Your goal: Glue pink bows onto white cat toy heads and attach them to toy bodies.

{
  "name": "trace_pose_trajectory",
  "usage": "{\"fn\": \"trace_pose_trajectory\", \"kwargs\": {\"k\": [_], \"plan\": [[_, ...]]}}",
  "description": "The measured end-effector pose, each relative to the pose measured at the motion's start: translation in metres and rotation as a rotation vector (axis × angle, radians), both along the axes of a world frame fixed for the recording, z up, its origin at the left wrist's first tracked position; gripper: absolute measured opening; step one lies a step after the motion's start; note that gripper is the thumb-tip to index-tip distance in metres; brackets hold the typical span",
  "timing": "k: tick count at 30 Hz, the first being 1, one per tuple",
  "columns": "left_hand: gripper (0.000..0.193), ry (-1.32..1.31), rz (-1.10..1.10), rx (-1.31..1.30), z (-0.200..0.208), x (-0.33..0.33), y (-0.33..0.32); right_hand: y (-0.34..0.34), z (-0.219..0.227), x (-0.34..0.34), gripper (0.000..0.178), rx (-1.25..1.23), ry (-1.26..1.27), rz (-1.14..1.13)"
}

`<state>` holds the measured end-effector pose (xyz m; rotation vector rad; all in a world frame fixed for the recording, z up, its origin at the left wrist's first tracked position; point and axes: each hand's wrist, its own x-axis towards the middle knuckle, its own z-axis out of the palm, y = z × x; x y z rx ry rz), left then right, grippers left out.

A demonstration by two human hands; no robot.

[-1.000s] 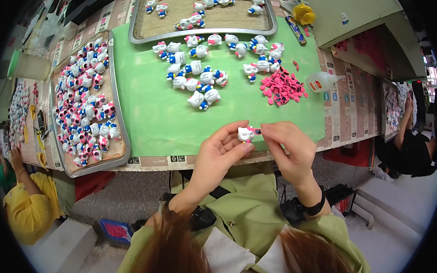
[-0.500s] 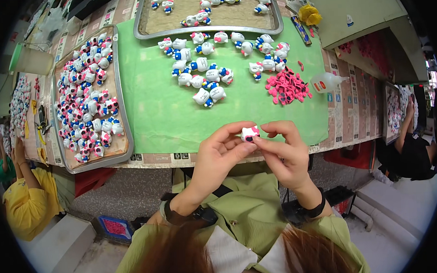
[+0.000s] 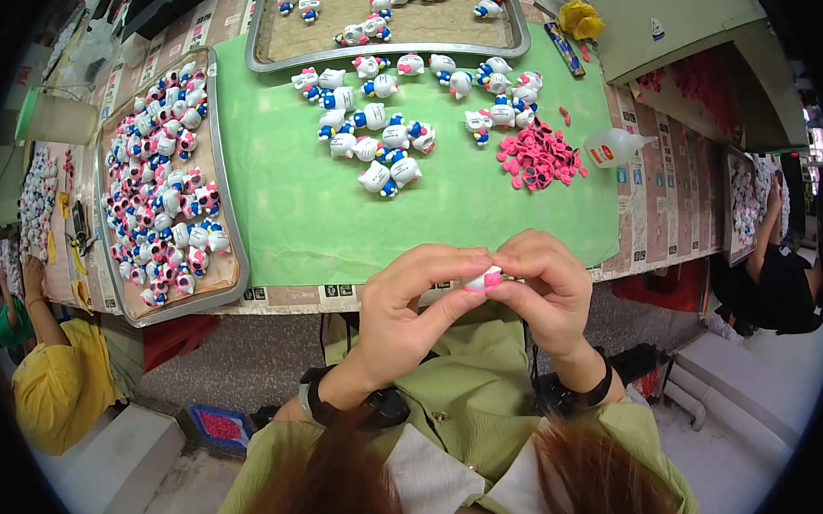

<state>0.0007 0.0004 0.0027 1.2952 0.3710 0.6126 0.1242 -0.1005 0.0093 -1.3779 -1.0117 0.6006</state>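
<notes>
Over the near edge of the green sheet (image 3: 309, 234), my left hand (image 3: 412, 307) and my right hand (image 3: 548, 292) meet around one small white-and-pink figurine (image 3: 483, 280). Thumbs and fingertips of both hands press on it from either side, covering much of it. Ahead on the sheet lie several white-and-blue cat figurines (image 3: 370, 117), loose and without order. Right of these is a heap of small pink pieces (image 3: 540, 157), some with dark parts.
A metal tray (image 3: 232, 187) full of figurines with pink pieces stands at left. Another tray (image 3: 389, 55) holds figurines at the back. A white squeeze bottle (image 3: 612, 149) lies right of the pink heap, near a yellow flower-like object (image 3: 581, 20). Other people work at both sides.
My hands have drawn together around the figurine, which has turned and is now more covered. My right fingers now press on it from above. The loose figurines lie as before.
</notes>
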Motion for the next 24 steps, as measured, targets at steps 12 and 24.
{"fn": "trace_pose_trajectory", "kwargs": {"k": [12, 24], "plan": [[0.02, 0.005, 0.034, 0.207, 0.0087, -0.0015, 0.0007, -0.0025, -0.0052, -0.0031, 0.019, 0.058, 0.056, 0.004], [0.026, 0.041, 0.045, 0.148, 0.0034, -0.0024, -0.0002, 0.0019, -0.0031, -0.0086, 0.03, 0.031, 0.03, -0.022]]}}
